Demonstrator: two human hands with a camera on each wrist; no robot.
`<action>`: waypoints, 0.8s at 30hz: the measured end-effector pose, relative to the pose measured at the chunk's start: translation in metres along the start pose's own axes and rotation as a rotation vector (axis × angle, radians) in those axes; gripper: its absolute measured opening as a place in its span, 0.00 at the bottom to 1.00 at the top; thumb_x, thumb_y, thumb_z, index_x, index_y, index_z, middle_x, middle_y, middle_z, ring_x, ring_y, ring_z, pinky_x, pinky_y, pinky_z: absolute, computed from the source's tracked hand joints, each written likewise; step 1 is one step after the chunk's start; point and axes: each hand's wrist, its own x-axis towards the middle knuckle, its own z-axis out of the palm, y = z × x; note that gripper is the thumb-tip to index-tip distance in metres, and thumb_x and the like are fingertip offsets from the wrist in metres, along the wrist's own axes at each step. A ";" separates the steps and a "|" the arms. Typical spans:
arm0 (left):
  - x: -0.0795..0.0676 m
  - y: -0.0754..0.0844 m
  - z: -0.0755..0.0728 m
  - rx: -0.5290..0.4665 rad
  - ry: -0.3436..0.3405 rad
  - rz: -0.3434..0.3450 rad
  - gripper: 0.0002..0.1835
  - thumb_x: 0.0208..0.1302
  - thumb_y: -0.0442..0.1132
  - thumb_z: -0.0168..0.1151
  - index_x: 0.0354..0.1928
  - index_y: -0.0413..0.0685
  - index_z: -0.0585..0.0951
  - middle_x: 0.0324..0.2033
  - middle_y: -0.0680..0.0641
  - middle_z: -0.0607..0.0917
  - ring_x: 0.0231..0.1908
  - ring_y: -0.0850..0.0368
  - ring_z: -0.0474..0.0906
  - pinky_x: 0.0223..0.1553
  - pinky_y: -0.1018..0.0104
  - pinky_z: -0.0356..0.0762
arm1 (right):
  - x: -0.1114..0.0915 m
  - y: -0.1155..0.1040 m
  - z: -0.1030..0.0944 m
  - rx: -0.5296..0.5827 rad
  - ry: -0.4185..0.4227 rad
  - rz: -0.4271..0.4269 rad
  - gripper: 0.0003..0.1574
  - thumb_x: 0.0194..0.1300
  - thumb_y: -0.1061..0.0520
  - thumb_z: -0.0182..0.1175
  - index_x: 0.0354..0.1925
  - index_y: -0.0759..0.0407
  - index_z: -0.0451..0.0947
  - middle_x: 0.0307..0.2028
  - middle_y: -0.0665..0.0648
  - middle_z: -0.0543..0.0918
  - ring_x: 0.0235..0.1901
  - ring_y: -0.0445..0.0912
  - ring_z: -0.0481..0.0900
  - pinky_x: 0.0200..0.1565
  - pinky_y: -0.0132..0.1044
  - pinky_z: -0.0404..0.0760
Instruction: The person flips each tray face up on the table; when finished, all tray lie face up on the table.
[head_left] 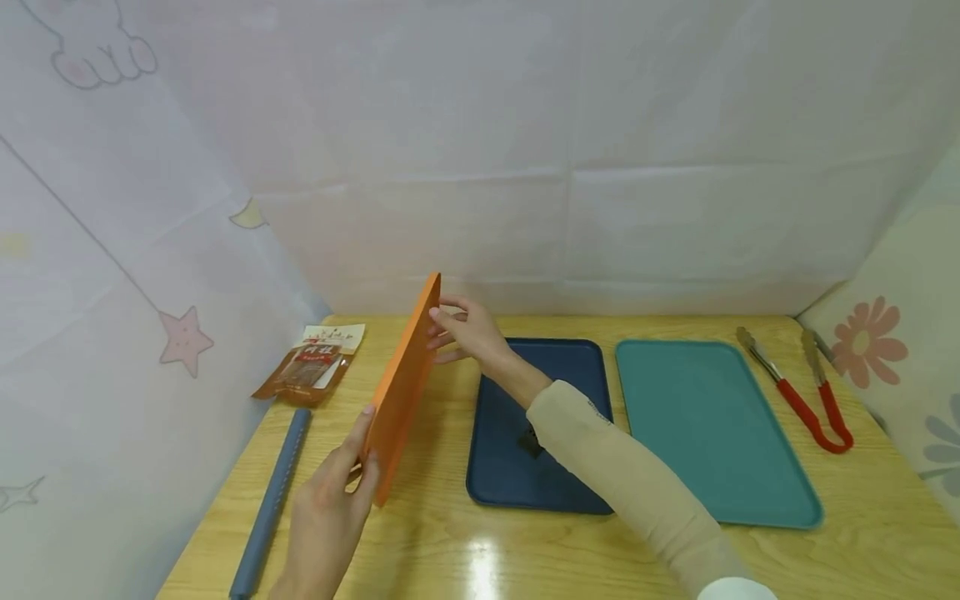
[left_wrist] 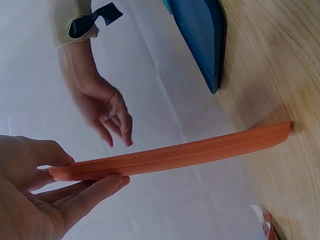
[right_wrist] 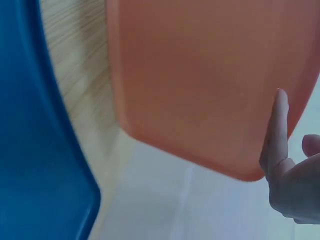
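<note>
An orange tray (head_left: 401, 392) stands tilted up on its edge over the left half of the table. My left hand (head_left: 326, 496) grips its near edge, thumb on one face and fingers on the other, as the left wrist view shows with the tray (left_wrist: 175, 155) side-on. My right hand (head_left: 472, 333) is beside the tray's far upper part with fingers extended. In the left wrist view a gap shows between the right hand (left_wrist: 107, 107) and the tray. The right wrist view has the tray's broad inner face (right_wrist: 200, 85) behind an outstretched finger.
A dark blue tray (head_left: 495, 467) lies under my right forearm, with a teal tray (head_left: 712, 433) to its right. Red-handled tongs (head_left: 813, 408) lie at the far right. Leftward are a brown food packet (head_left: 307, 371) and a long blue-grey bar (head_left: 270, 508). Cloth walls enclose the table.
</note>
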 end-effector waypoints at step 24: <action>0.023 -0.024 -0.033 -0.200 -0.126 -0.524 0.33 0.63 0.27 0.60 0.68 0.59 0.70 0.43 0.33 0.84 0.30 0.60 0.86 0.27 0.78 0.79 | -0.017 0.108 -0.003 -0.337 -0.230 0.243 0.33 0.68 0.61 0.58 0.66 0.73 0.63 0.52 0.68 0.79 0.42 0.57 0.83 0.46 0.49 0.82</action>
